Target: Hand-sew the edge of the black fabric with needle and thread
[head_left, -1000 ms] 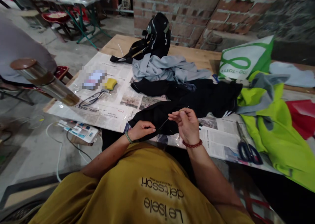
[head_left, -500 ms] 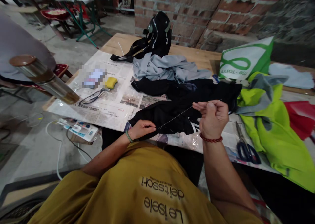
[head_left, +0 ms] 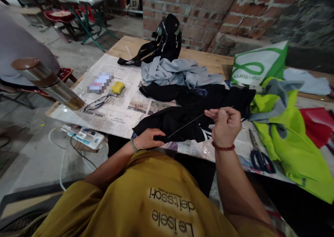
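Observation:
A black garment (head_left: pixel 180 117) lies across the table edge in front of me. At its near left edge, my left hand (head_left: pixel 148 139) holds the cloth, with dark fabric showing between thumb and forefinger. My right hand (head_left: pixel 226 123) is raised over the garment's right part, thumb and forefinger pinched on a thin sewing needle (head_left: pixel 231 107), of which only a sliver shows. A pale thread (head_left: pixel 185 125) stretches taut from under the right fingers down to the cloth beside my left hand.
Dark-handled scissors (head_left: pixel 261 157) lie right of my right hand, beside a neon-yellow garment (head_left: pixel 300 153). Behind are grey cloth (head_left: pixel 180 72), a black bag (head_left: pixel 169 35) and a green-white bag (head_left: pixel 258 66). Glasses (head_left: pixel 97 103), a yellow block (head_left: pixel 118 87) and a tumbler (head_left: pixel 52 84) stand left.
My left thumb and forefinger have moved apart, with cloth showing between them, and the garment's left edge has shifted slightly left. The right hand and taut thread are nearly unchanged.

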The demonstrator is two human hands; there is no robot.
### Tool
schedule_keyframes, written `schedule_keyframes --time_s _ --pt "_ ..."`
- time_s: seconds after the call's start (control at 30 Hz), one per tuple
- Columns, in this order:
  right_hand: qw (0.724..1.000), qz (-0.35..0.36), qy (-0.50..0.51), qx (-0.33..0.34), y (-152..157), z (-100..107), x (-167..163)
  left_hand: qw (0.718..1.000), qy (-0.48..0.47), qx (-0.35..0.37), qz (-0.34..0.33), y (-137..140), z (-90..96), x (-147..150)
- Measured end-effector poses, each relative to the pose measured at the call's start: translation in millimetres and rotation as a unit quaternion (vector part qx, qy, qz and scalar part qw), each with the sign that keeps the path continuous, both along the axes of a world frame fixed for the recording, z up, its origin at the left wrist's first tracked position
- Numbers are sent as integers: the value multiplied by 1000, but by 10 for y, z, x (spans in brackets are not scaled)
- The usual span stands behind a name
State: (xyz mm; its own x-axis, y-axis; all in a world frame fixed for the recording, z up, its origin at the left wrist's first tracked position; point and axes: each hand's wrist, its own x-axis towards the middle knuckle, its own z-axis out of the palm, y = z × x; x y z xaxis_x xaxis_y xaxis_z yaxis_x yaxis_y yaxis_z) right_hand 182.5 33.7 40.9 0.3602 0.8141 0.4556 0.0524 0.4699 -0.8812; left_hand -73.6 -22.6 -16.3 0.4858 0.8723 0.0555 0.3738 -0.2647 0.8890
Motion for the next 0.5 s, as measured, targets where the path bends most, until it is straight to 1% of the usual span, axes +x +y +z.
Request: schedule_keyframes --time_s 0.1,0.17,0.27,0.37,0.43,0.5 --pt "998 29 -34 -52 -187 -71 -58 998 63 11 8 -103 57 -55" --pt "991 75 -59 -96 -358 -147 -133 995 95 31 20 -168 65 -84" --pt "969 164 -96 -156 -653 -285 -278 991 109 66 34 -235 57 -110" --pt "942 236 -154 -183 -890 -412 -406 991 91 74 63 -246 71 -122" --pt "927 267 -169 -201 -932 -486 -453 990 78 83 87 -205 100 -121" --pt "927 266 -145 -220 -847 -557 -456 987 72 97 106 -110 128 -106"
